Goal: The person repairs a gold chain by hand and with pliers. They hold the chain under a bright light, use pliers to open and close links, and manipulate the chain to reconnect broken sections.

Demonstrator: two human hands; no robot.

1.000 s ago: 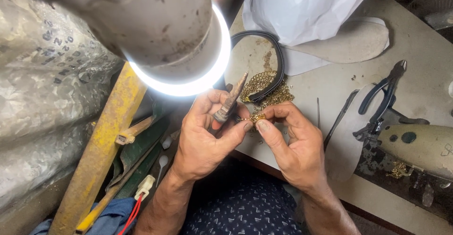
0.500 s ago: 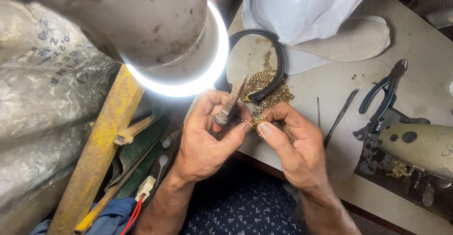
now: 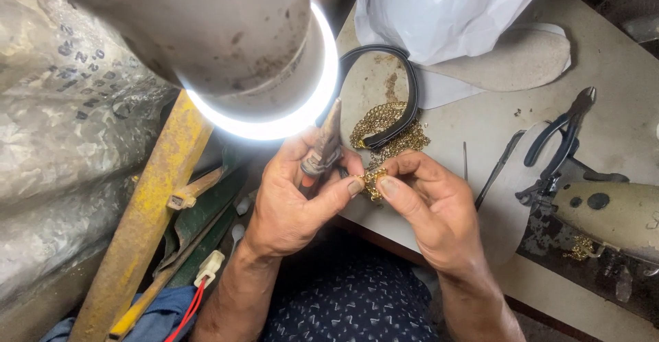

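Note:
My left hand [image 3: 295,201] grips a worn brown hand tool [image 3: 324,143] that points up toward the lamp, and its thumb and forefinger also pinch a gold chain [image 3: 371,179]. My right hand [image 3: 429,211] pinches the same chain from the other side, fingertips almost touching the left thumb. The chain runs back to a loose gold heap [image 3: 388,132] on the table, next to a curved black strap [image 3: 398,95]. Both hands hover over the near table edge.
A round lit lamp [image 3: 274,53] hangs right above my left hand. Black pliers [image 3: 559,139] and a thin metal pin [image 3: 465,160] lie to the right, beside a grimy machine part [image 3: 607,215]. A white plastic bag [image 3: 446,9] and a shoe insole [image 3: 511,60] lie behind. A yellow bar [image 3: 151,204] stands at left.
Hardly anything moved; my fingers shifted slightly on the gold chain, and the tool stays in my left hand.

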